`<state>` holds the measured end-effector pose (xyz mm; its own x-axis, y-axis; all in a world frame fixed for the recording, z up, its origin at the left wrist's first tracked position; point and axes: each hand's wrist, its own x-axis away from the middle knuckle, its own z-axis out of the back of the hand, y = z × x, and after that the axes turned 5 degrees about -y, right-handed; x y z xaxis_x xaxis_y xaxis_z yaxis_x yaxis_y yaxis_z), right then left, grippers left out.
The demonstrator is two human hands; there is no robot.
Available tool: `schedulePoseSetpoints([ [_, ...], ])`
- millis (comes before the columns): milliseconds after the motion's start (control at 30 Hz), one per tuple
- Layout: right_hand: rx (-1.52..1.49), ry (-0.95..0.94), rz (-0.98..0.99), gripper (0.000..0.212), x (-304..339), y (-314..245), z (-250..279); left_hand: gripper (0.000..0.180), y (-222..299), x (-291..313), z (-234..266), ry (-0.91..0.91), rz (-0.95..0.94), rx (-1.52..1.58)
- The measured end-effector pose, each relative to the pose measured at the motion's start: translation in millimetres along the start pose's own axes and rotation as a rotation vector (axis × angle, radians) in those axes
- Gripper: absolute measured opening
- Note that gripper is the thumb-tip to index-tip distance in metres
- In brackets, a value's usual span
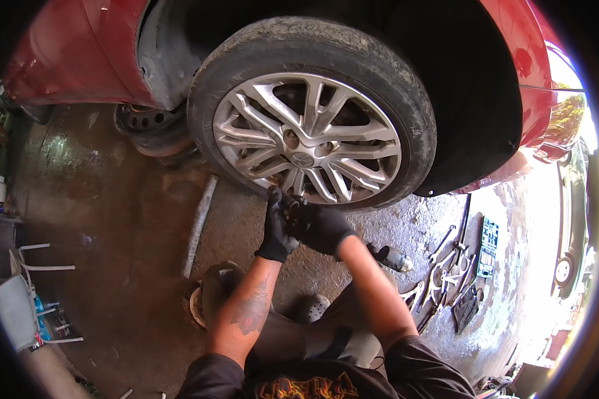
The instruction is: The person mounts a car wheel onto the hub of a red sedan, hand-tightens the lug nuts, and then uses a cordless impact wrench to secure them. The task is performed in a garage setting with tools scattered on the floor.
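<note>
Right in front of me is a silver multi-spoke wheel (303, 159) with a black tire (412, 126), set in the wheel arch of a red car (80, 50). Both my hands wear black gloves and meet at the lower edge of the rim. My left hand (276, 229) is closed, its fingertips up near the lower spokes. Beside it, touching, my right hand (321, 227) is curled and slightly blurred. Between them sits a small dark object, mostly covered by the gloves; its kind cannot be made out.
A metal pipe (199, 226) lies on the floor to the left, with a steel wheel (152, 123) beyond. Pliers and wrenches (446, 272), a teal tool case (488, 246) and a dark cylindrical tool (394, 258) lie right. A pale chair (16, 306) is far left.
</note>
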<state>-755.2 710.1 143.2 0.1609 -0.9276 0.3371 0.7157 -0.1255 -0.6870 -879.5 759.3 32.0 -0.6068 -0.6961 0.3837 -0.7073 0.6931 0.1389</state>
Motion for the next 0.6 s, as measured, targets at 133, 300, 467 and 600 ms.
schedulePoseSetpoints([
  [133, 0.032, 0.209, 0.242, 0.038, -16.8, 35.4, -45.2, 0.060, 10.8, 0.8, -0.7, 0.051, -0.122, -0.028],
  [300, 0.090, 0.251, 0.330, 0.036, -14.4, 24.7, -32.3, 0.057, 15.1, 2.6, -5.7, 0.056, -0.169, -0.111],
  [467, 0.092, 0.305, 0.397, 0.034, -15.4, 20.3, -31.9, 0.056, 19.2, -7.5, 9.9, -0.061, -0.186, -0.124],
  [600, -0.083, 0.378, 0.385, 0.024, -19.1, 19.9, -27.8, 0.050, 21.7, -9.8, 0.3, -0.120, -0.177, -0.080],
])
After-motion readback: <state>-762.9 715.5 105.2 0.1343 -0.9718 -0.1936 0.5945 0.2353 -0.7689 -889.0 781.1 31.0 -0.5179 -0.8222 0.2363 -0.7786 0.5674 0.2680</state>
